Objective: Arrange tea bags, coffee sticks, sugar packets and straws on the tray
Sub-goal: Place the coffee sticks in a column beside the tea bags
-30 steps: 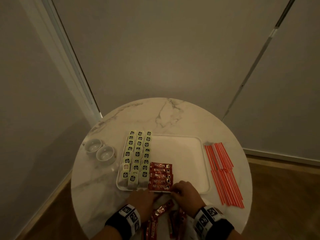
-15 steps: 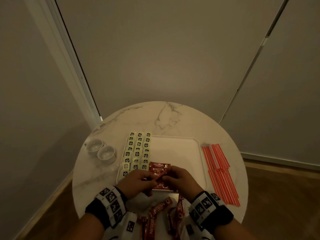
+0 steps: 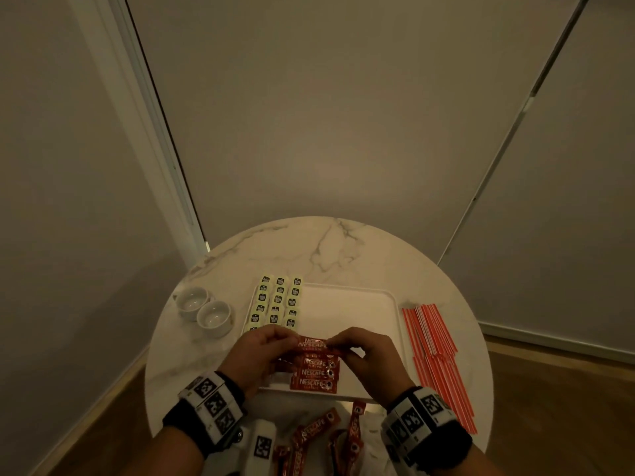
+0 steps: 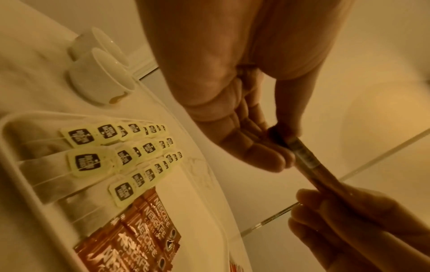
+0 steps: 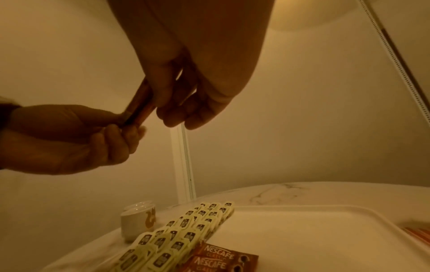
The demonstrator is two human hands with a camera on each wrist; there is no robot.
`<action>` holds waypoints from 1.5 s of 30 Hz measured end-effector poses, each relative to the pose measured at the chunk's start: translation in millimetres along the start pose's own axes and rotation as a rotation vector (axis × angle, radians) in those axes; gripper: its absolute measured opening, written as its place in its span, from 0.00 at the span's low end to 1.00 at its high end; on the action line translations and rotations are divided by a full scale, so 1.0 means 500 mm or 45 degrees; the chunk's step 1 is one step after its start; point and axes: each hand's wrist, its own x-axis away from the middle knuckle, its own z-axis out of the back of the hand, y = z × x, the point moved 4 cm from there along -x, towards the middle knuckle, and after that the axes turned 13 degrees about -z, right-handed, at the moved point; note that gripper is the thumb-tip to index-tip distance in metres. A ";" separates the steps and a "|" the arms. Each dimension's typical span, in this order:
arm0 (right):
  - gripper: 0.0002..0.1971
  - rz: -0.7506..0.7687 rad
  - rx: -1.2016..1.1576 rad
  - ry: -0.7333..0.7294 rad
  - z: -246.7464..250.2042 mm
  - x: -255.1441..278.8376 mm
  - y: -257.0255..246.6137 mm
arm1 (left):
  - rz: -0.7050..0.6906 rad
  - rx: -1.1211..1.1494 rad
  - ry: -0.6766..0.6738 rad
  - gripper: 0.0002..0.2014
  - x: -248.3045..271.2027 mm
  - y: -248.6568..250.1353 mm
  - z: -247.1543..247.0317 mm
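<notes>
Head view: low in the middle of the frame, the left hand (image 3: 256, 355) and the right hand (image 3: 369, 359) each pinch one end of a red Nescafe coffee stick (image 3: 311, 343). They hold it up above the white tray (image 3: 350, 304). Under it, more coffee sticks (image 3: 314, 376) lie stacked in a row on the tray. Tea bags (image 3: 278, 300) sit in three rows along the tray's left side. Red straws (image 3: 436, 355) lie on the marble table (image 3: 309, 249), to the right of the tray. Loose coffee sticks (image 3: 316, 429) lie at the bottom edge. Two white cups (image 3: 204, 310) stand left of the tray.
</notes>
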 end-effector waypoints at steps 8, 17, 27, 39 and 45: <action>0.22 -0.531 -0.655 -0.246 -0.012 0.003 0.044 | -0.200 -0.396 0.012 0.06 -0.022 0.007 0.002; 0.11 -0.632 -0.470 -0.275 -0.039 -0.009 0.077 | -0.209 -0.587 -0.064 0.11 -0.040 -0.018 0.015; 0.14 -0.548 0.072 -0.377 -0.042 -0.045 0.090 | -0.137 -0.616 -0.029 0.11 -0.059 -0.063 0.007; 0.11 -0.848 0.376 -0.312 -0.075 -0.213 0.217 | -0.023 -1.031 -0.129 0.07 -0.068 -0.114 0.045; 0.08 -1.023 0.383 -0.293 -0.109 -0.259 0.267 | 0.073 -1.132 -0.296 0.05 -0.051 -0.144 0.052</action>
